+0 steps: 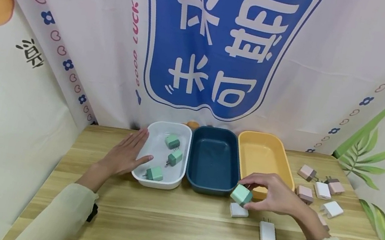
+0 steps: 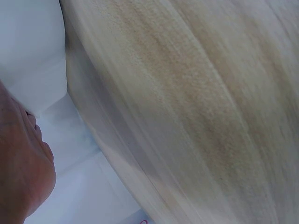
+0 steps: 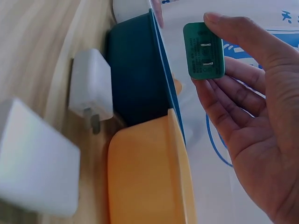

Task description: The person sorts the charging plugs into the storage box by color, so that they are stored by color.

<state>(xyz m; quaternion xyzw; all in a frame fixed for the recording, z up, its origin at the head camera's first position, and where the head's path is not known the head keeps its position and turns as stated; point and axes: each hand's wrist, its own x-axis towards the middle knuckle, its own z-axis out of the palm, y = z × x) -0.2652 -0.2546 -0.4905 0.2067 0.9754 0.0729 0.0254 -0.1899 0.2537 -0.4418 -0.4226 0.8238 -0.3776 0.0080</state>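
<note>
Three green chargers (image 1: pixel 175 157) are lying in the white box (image 1: pixel 158 184) just left of the frame's centre, while a fourth green charger (image 1: pixel 242 195), lower right of centre, is being pinched between the thumb and fingers of the right hand (image 1: pixel 274 193). The left hand (image 1: pixel 125 152) is resting with straight fingers at the white box's left edge, gripping nothing. The work seems to be sorting by colour, and the step in hand appears to be carrying this charger. The next move probably calls for taking it leftward over the navy box (image 1: pixel 214 158), which is standing in between, and past the white rim. A yellow box (image 1: pixel 261 153) is sitting beside the navy one. One white charger (image 1: pixel 238 211) is lying below the held charger, another white charger (image 1: pixel 267 232) nearer the bottom; pink chargers (image 1: pixel 305 194) are lying toward the right.
</note>
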